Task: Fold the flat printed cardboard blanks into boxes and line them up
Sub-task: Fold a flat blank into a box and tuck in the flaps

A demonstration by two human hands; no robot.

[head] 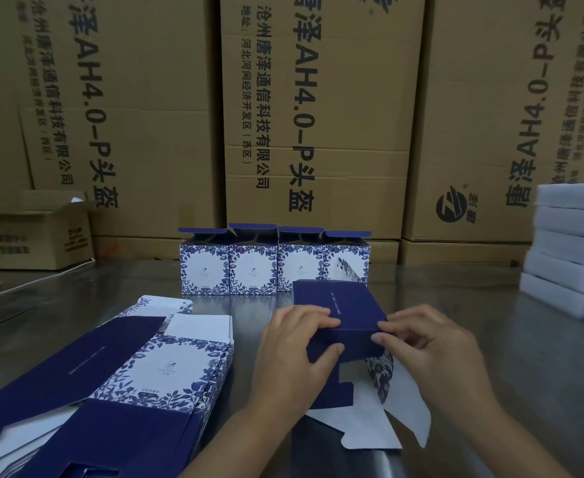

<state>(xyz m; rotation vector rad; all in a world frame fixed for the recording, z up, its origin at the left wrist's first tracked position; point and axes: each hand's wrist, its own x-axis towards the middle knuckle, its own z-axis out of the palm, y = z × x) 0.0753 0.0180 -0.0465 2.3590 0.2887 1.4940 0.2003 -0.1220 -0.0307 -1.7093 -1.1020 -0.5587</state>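
Just below centre of the frame, a half-folded navy box (338, 310) lying on its side between both hands, with loose flaps, white inside, spread toward the lower edge over the counter (511, 326). Left hand (290, 357) at the box's left near corner: fingers curled over the top panel, thumb pressed against the near face. Right hand (432, 350) at the right near corner, fingertips and thumb pinching the edge. Lower left, apart from the left hand: stack of flat printed blanks (166, 370). Behind the box at mid-frame, row of four folded boxes (252, 267) side by side, top flaps up, the rightmost partly hidden. At the right edge, pile of white boxes (566, 250). Across the back, brown shipping cartons (318, 115).
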